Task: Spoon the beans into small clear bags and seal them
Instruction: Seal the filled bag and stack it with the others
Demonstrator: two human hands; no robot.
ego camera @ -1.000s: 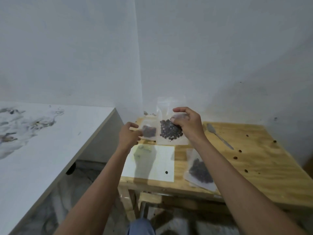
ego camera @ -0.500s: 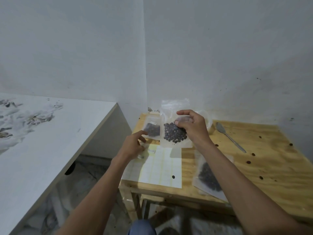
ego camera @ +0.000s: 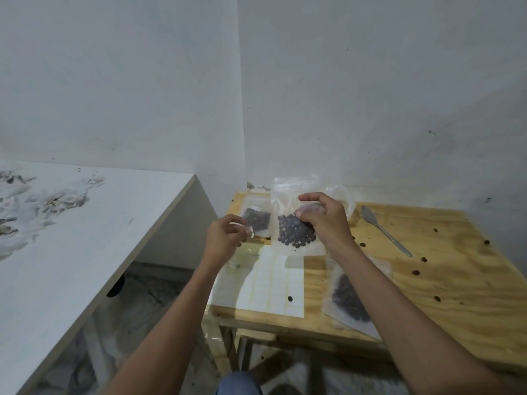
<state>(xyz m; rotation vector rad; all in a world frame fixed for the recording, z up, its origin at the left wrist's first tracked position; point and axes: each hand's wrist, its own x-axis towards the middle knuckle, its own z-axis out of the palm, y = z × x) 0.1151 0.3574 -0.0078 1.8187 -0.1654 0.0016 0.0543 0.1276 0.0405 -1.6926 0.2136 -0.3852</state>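
Closest in, a flat clear bag (ego camera: pixel 352 302) is lying on the near part of the wooden table (ego camera: pixel 456 280), partly hidden under the right forearm, and a dark heap of beans is sitting in its lower half. Just left of it a white sheet of labels (ego camera: pixel 273 283) is lying flat, with one loose bean (ego camera: pixel 290 298) resting on it. A pale greenish thing is lying at the sheet's far left corner; what it is, I cannot tell.

Moving up, the two hands are working apart from each other. The left hand (ego camera: pixel 225 240) is pinching a small white sticker (ego camera: pixel 248 230) between curled fingers. The right hand (ego camera: pixel 325 220) is gripping a clear bag of beans (ego camera: pixel 293 232) and holding it upright above the table, thumb and fingers clamped across its middle; dark round beans are filling its bottom part and the top part is showing clear.

Between the hands and a little farther back, another small bag (ego camera: pixel 256 218) is lying on the table with dark beans inside. Off to the right a metal spoon (ego camera: pixel 382 229) is lying with its bowl toward the wall, and stray beans (ego camera: pixel 416 272) are scattered across the wood. Behind the right hand, crumpled clear plastic (ego camera: pixel 343 198) is sitting by the wall.
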